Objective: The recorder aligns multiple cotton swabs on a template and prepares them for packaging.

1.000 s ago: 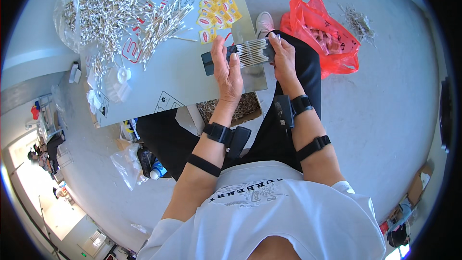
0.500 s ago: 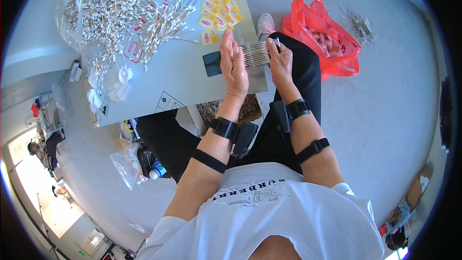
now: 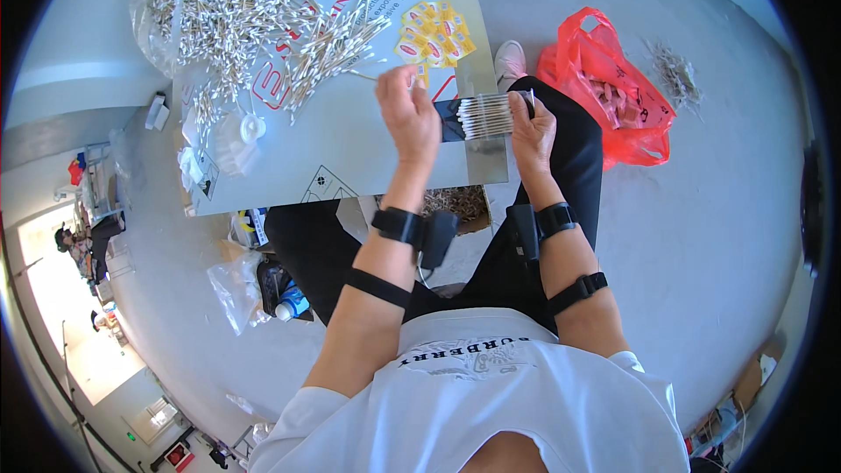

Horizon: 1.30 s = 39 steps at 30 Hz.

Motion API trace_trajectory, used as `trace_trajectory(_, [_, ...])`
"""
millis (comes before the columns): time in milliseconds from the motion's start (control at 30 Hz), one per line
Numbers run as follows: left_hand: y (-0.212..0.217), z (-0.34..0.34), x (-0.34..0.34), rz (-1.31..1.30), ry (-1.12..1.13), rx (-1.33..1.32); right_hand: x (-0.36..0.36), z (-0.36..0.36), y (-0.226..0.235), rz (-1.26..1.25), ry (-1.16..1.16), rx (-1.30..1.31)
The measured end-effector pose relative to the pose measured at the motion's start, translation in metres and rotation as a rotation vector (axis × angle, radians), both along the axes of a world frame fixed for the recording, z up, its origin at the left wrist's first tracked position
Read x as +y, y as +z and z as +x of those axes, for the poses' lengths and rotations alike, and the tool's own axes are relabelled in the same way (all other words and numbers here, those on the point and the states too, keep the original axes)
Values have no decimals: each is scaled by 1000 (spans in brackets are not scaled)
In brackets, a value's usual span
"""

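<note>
A flat row of cotton swabs lies side by side over a dark pad at the table's right end. My right hand grips the row's right end between thumb and fingers. Just left of the pad, my left hand is raised over the table with its fingers loosely bent and apart; nothing shows in it. Beyond its fingertips are small yellow-and-white paper labels, spread in a cluster, partly hidden by the hand. A large heap of loose cotton swabs covers the table's far left.
The metal-topped table carries a clear plastic container at left. Below its front edge stands a cardboard box of swabs. A red plastic bag with pink pieces sits on the floor at right, near a loose swab pile.
My left hand has moved left off the swab row and bent its fingers, uncovering the swab tips and pad. My right hand stays on the row. The whole view has shifted slightly.
</note>
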<state>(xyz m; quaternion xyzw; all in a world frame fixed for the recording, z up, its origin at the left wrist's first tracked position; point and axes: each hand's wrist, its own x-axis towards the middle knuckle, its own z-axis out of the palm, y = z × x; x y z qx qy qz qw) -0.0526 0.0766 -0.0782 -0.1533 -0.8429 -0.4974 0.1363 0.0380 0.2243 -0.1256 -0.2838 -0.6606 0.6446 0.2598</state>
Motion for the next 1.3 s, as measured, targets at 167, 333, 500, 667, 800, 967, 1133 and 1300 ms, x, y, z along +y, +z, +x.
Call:
trace_trajectory(167, [19,-43,-25,-560,9,-105,0,-1,-4,-133,15,7])
trace_trajectory(333, [33,-51,-23,-690,-84,-316,4,1,-6,-173,11,-30])
trace_trajectory(500, [19,-45,-33,-519,-85,-61,-3,-1,11,-206,33,-26])
trace_trajectory(667, [24,-44,-32,-570,-159,-77,1,1,1,-252,6,-15])
trace_trajectory(800, [23,-40,-45,-549,-200,-124,3,1,2,-276,26,-48])
trace_trajectory(967, [25,-34,-53,-572,-243,-85,1,5,44,276,-122,-199])
trace_trajectory(1133, [25,-15,-62,-931,-219,222,-25,-1,71,989,288,30])
trace_trajectory(1300, [32,7,-61,-972,-166,76,-65,-12,64,909,532,-54])
